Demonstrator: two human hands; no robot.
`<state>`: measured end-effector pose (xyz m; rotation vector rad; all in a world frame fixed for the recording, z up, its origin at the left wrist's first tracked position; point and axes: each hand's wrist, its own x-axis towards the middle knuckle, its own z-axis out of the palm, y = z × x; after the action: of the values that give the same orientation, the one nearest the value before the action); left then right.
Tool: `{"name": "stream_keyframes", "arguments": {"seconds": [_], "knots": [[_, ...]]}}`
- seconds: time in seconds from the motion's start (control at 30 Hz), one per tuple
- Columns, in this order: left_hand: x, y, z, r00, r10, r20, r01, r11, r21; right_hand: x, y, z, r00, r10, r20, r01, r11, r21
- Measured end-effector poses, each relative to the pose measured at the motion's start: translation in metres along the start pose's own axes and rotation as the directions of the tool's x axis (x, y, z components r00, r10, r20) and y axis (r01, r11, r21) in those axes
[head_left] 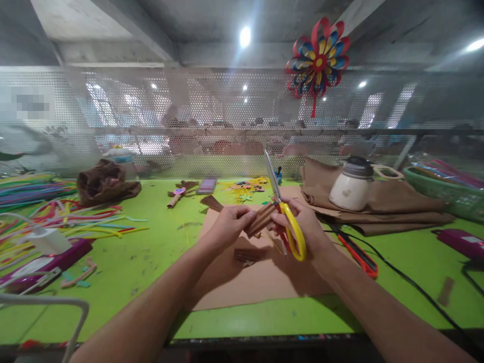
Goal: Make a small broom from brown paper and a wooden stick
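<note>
- In the head view, the left hand [229,224] has its fingers pinched on the left end of a pleated strip of brown, paper-like material [260,220]; too tight a pinch could crush the folds, too loose a one could let them fan open.
- The right hand [304,224] has its fingers curled round steel-bladed scissors with yellow handles [293,229], the thumb and fingertips also at the strip's right end. With two things shared, either could slip, I judge.
- The blades point up and away, just beyond the right fingers and near the strip; a twist of that wrist could nick the strip or the skin.
- Below the fingers, a second brown pleated piece [249,254] lies on a flat brown sheet [223,290]; a dropped strip could land there and be mixed up with it.
- Right of the right fingers, a red-and-black utility knife [363,259] and a thin black cable [397,275] lie on the bright green worktop [151,272]; a sweeping forearm could catch either.
</note>
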<state>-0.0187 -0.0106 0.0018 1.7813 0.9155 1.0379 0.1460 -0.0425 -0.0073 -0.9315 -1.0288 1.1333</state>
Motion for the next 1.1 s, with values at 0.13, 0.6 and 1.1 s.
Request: {"name": "stream_keyframes", "arguments": {"seconds": [0.13, 0.6, 1.1], "knots": [[0.001, -0.001, -0.001, 0.998, 0.039, -0.047, -0.034, 0.994, 0.102, -0.001, -0.002, 0.000, 1.000, -0.010, 0.024, 0.010, 1.000, 0.020], [-0.001, -0.005, 0.006, 0.991, 0.004, -0.131, -0.020, 0.992, -0.122, -0.005, -0.009, 0.004, 0.998, -0.058, -0.005, 0.058, 0.996, -0.066], [-0.002, 0.000, 0.010, 0.952, 0.122, -0.279, -0.060, 0.973, 0.221, -0.001, 0.000, 0.006, 0.987, -0.152, -0.045, 0.156, 0.984, 0.089]]}}
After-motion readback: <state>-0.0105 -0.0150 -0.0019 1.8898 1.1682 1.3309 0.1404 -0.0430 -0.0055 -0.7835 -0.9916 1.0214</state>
